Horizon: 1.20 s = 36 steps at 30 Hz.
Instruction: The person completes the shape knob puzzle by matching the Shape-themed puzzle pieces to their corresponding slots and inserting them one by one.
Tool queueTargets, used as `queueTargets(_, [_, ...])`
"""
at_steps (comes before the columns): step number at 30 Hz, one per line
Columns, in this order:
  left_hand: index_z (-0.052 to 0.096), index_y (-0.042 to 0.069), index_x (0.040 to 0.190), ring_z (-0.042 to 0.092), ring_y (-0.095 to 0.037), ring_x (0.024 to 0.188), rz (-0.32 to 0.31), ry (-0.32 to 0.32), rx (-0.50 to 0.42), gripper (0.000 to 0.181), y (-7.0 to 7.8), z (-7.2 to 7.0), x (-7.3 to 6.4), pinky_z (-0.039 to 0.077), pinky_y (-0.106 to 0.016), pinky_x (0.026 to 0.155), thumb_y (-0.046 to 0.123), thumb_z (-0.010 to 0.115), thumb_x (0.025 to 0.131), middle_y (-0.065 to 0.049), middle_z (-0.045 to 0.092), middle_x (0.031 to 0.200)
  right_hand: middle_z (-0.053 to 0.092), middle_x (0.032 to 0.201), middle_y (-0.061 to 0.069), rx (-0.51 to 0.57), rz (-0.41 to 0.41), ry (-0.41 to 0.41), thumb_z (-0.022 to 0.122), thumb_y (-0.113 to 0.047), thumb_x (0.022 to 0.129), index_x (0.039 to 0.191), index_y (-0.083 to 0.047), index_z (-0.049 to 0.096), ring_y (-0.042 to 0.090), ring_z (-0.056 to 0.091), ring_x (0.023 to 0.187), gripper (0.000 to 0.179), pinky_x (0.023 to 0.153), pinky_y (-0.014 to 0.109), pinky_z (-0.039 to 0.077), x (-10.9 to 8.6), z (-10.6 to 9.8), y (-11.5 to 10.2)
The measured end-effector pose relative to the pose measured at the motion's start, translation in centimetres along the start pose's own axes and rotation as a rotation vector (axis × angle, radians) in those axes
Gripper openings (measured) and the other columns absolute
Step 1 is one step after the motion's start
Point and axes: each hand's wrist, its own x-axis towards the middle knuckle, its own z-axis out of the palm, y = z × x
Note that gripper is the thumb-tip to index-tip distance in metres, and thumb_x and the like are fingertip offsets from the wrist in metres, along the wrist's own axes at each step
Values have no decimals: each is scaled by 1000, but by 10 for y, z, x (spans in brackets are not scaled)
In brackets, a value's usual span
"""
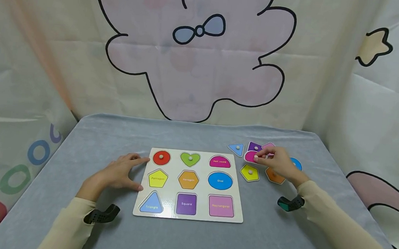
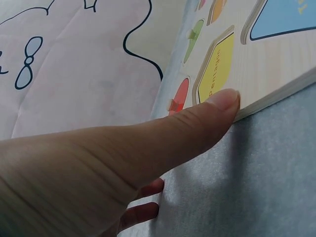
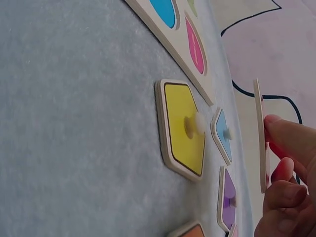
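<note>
Seven names, board (image 1: pixel 170 201): Half round, Pentagon, Hexagon, Oval, Triangle, Square, Rectangular.
Left hand (image 1: pixel 118 171): spread wide, thumb touching the board's left edge.
Right hand (image 1: pixel 279 162): pinches the magenta piece (image 1: pixel 249 156) above the cloth (image 1: pixel 192 242), near the board's far right corner.
Red circle (image 1: pixel 157 158), green heart (image 1: pixel 184 158): seated in the board's far row.

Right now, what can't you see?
- Head: part of the blue curved piece, behind the right hand.
- Right wrist: face of the held pink piece, turned edge-on.
- Right wrist: most of the orange piece, cut off below.
- Left wrist: part of the blue triangle spot, cut off by picture edges.
</note>
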Motion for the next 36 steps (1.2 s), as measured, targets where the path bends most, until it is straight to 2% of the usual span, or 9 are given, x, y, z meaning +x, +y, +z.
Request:
queueTargets(6, [46, 20, 152, 40, -45, 134, -1, -7, 1, 97, 1, 0, 0, 33, -74, 108, 47, 90, 70, -22, 44, 150, 60, 94, 11, -16, -13, -6, 75, -20, 92, 101, -1, 75, 21, 50, 89, 21, 67, 18, 45, 6, 8, -1])
queueTargets(10, [47, 20, 152, 40, -45, 134, 2, -8, 2, 97, 1, 0, -1, 33, -74, 108, 46, 90, 70, -22, 44, 150, 60, 96, 12, 6, -7, -25, 75, -20, 93, 102, -1, 75, 23, 51, 94, 21, 71, 17, 49, 7, 15, -1])
queueTargets(15, [47, 20, 152, 40, -45, 134, 7, -9, 9, 97, 1, 1, -2, 33, -74, 107, 47, 90, 70, -22, 44, 149, 62, 93, 11, 34, -2, -50, 74, -21, 93, 102, -2, 74, 25, 53, 91, 21, 69, 17, 49, 9, 24, -4])
queueTargets(24, [46, 21, 152, 41, -44, 134, 20, -17, 4, 97, -1, 1, -3, 36, -72, 106, 48, 89, 70, -21, 43, 150, 59, 87, 9, 53, -3, -42, 76, -21, 92, 100, -2, 73, 22, 53, 79, 21, 60, 18, 46, 16, 34, -14])
queueTargets(36, [47, 20, 152, 41, -45, 133, 28, 5, 12, 97, 0, -2, -1, 35, -73, 106, 47, 90, 70, -22, 44, 148, 60, 91, 8, 32, 11, -55, 76, -20, 92, 102, -5, 75, 22, 50, 82, 18, 61, 20, 45, 26, 42, -27])
